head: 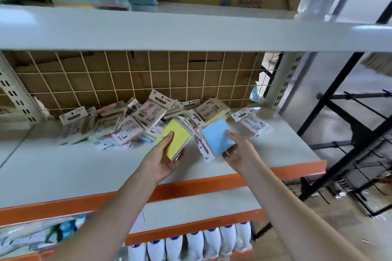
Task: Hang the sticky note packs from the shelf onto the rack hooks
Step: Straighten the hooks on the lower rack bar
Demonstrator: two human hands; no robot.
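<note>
The grey shelf (pixel 63 167) fills the middle of the frame; the black rack (pixel 360 154) stands at the right edge, its hooks bare as far as can be seen. A heap of sticky note packs (pixel 131 120), too jumbled to count, perhaps twenty, lies at centre against the wire grid (pixel 127 78). This looks like the pick-up step. The left hand (pixel 163 158) curls round one yellow pack (pixel 175 139) at centre; the right hand (pixel 237 152) grips one blue pack (pixel 217 137) just beside it. Next, I judge, both must swing right and each header hole be threaded onto a hook.
</note>
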